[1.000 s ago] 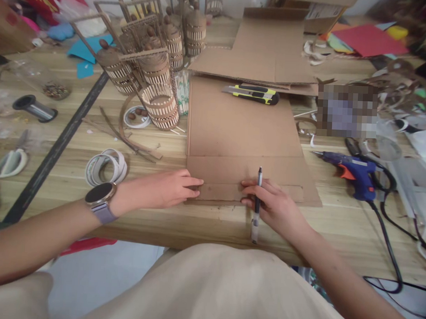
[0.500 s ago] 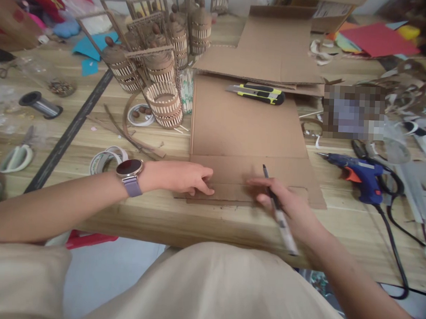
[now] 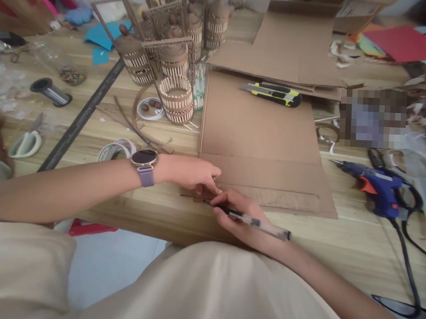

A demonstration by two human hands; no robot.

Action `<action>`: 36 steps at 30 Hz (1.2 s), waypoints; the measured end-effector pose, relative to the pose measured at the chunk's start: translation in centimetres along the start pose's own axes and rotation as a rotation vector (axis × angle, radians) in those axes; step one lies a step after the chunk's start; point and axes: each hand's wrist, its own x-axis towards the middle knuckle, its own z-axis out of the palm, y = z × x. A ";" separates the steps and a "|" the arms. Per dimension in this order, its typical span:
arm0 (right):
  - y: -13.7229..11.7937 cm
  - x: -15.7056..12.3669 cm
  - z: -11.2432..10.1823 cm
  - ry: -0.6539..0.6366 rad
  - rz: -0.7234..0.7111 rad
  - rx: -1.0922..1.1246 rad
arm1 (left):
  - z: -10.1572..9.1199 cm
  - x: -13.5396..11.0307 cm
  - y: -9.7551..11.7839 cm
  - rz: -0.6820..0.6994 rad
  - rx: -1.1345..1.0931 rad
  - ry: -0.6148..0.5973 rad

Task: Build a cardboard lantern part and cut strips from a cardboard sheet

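Near edge of tabletop, at the near left corner of the cardboard sheet: left hand, grip pinched on a thin cardboard strip; right hand just beside, grip clamped on a pen, tip pointing left; glue gun right.

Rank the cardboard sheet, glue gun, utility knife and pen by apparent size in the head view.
1. cardboard sheet
2. glue gun
3. pen and utility knife: unsure; the pen looks longer but thinner, and lies nearer the camera.
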 end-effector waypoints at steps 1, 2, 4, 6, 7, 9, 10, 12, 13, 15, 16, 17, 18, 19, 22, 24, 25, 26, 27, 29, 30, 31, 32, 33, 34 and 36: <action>-0.1 0.3 0.3 -0.011 0.004 0.000 | 0.0 0.1 0.0 0.005 -0.007 -0.006; -0.2 0.5 0.5 -0.023 0.003 -0.004 | 0.0 0.1 -0.1 0.009 -0.012 -0.013; -0.5 0.9 0.8 -0.049 -0.014 -0.025 | 0.0 0.1 -0.2 0.018 -0.016 -0.018; -0.8 1.2 0.9 -0.063 -0.036 -0.053 | 0.1 0.1 -0.4 0.025 -0.027 -0.008; -0.9 1.3 1.0 -0.065 -0.043 -0.065 | 0.1 0.1 -0.5 0.029 -0.042 -0.001; -1.1 1.5 1.1 -0.067 -0.056 -0.083 | 0.3 0.1 -0.6 0.044 -0.080 0.023; -1.1 1.6 1.1 -0.067 -0.063 -0.090 | 0.3 0.1 -0.7 0.054 -0.098 0.038; -1.2 1.6 1.1 -0.070 -0.077 -0.102 | 0.5 0.1 -1.0 0.074 -0.119 0.064; -1.2 1.7 1.1 -0.070 -0.078 -0.108 | 0.6 0.1 -1.1 0.081 -0.118 0.068; -1.2 1.7 1.1 -0.069 -0.075 -0.121 | 0.8 0.2 -1.3 0.088 -0.107 0.062; -1.2 1.6 1.1 -0.067 -0.076 -0.128 | 0.8 0.2 -1.3 0.090 -0.100 0.057; -1.2 1.6 1.1 -0.063 -0.079 -0.137 | 0.9 0.3 -1.4 0.090 -0.096 0.054; -1.2 1.6 1.1 -0.061 -0.081 -0.145 | 0.9 0.3 -1.4 0.091 -0.095 0.053; -1.2 1.6 1.1 -0.058 -0.083 -0.151 | 0.9 0.3 -1.4 0.093 -0.098 0.054; -1.1 1.7 1.3 -0.055 -0.094 -0.170 | 0.8 0.2 -1.3 0.096 -0.123 0.071; -1.1 1.7 1.3 -0.057 -0.106 -0.183 | 0.8 0.2 -1.2 0.091 -0.134 0.080; -1.1 1.7 1.3 -0.061 -0.108 -0.189 | 0.7 0.2 -1.2 0.084 -0.132 0.079; -1.1 1.6 1.3 -0.065 -0.105 -0.188 | 0.7 0.2 -1.2 0.079 -0.126 0.074; -1.2 1.6 1.3 -0.063 -0.101 -0.184 | 0.7 0.2 -1.2 0.076 -0.116 0.064; -1.2 1.5 1.1 -0.052 -0.089 -0.174 | 0.6 0.3 -1.1 0.073 -0.097 0.044; -1.2 1.4 1.1 -0.046 -0.085 -0.171 | 0.6 0.3 -1.1 0.071 -0.090 0.035; -1.2 1.4 1.1 -0.039 -0.084 -0.172 | 0.6 0.3 -1.1 0.068 -0.085 0.028; -1.2 1.5 1.1 -0.036 -0.087 -0.176 | 0.6 0.3 -1.0 0.064 -0.079 0.024; -1.2 1.5 1.1 -0.037 -0.096 -0.181 | 0.5 0.3 -1.0 0.062 -0.074 0.023; -1.2 1.6 1.2 -0.039 -0.106 -0.183 | 0.5 0.3 -0.9 0.060 -0.068 0.025; -1.3 1.7 1.2 -0.051 -0.115 -0.185 | 0.4 0.3 -0.9 0.060 -0.056 0.030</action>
